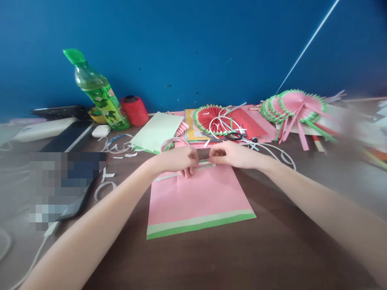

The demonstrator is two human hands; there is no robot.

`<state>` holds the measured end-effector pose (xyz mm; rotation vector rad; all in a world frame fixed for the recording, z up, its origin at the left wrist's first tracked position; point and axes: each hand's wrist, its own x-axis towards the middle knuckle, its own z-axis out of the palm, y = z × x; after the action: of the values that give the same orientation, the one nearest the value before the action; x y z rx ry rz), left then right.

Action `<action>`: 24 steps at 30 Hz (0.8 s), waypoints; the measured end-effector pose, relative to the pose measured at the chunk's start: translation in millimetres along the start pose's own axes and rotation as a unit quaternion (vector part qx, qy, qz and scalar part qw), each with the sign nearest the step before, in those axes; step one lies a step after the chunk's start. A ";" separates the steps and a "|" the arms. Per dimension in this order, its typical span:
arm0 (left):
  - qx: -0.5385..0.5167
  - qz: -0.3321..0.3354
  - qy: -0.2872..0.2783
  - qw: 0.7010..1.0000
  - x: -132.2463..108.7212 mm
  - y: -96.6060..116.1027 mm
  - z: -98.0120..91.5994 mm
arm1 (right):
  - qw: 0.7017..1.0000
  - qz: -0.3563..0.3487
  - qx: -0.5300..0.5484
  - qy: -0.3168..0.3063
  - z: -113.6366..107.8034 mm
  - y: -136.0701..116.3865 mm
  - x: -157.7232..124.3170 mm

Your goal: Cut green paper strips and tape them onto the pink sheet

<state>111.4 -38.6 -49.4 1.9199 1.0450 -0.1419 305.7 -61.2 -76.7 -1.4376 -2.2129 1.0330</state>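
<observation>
A sheet of pink paper (199, 197) lies flat on the dark table, with pale and bright green bands (201, 224) along its near edge. At its far edge, pale strips (169, 176) run across the pink. My left hand (188, 159) is closed at this far edge, its fingers curled down against the paper. Close beside it on the right, my right hand (228, 154) pinches the same edge between thumb and fingers. A bit of green and white shows between the two hands. The fingertips are partly hidden, so the exact grip is hard to see.
Behind stand a green-capped bottle (104, 96) and a red thread spool (134, 110). Pale green sheets (159, 131), scissors (232, 136), a red pleated fan (208, 117) and pink-green fans (298, 105) lie along the wall. A phone (81, 197) with a cable is left.
</observation>
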 end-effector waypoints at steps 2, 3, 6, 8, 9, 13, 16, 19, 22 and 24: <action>0.012 -0.002 0.008 1.000 -0.2 -0.1 0.3 | 1.000 -0.003 -0.001 0.000 0.7 0.7 0.1; 0.016 -0.001 0.011 1.000 -0.2 -0.3 0.4 | 1.000 -0.003 -0.002 0.001 1.0 0.7 0.0; 0.027 -0.002 0.016 1.000 -0.5 -0.9 0.8 | 1.000 -0.006 -0.007 0.004 1.6 0.2 -0.2; 0.033 -0.004 0.023 0.999 -0.8 -1.0 1.3 | 1.000 -0.008 -0.012 0.009 1.8 -0.5 -0.3; 0.035 -0.004 0.029 0.999 -1.0 -1.1 1.6 | 1.000 -0.009 -0.012 0.012 1.9 -0.9 -0.3; 0.033 0.000 0.046 0.998 -1.5 -2.5 2.8 | 1.000 -0.011 -0.007 0.015 2.1 -2.3 -0.5; 0.023 0.004 0.051 0.998 -1.0 -4.9 3.1 | 1.000 -0.013 -0.002 0.021 2.3 -2.8 -0.8; 0.031 0.010 0.067 0.997 0.5 -7.4 3.3 | 1.000 -0.011 -0.003 0.020 2.6 -2.1 -0.6; 0.040 0.015 0.077 0.996 2.1 -9.1 3.8 | 1.000 -0.009 -0.007 0.012 2.8 -0.9 -0.1; 0.035 0.017 0.077 0.996 2.7 -9.6 4.3 | 1.000 -0.011 -0.006 0.009 2.8 -0.5 0.2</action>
<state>107.5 -38.1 -59.6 2.0369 1.1205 -0.0113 303.5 -62.3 -78.3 -1.4185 -2.2213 0.9959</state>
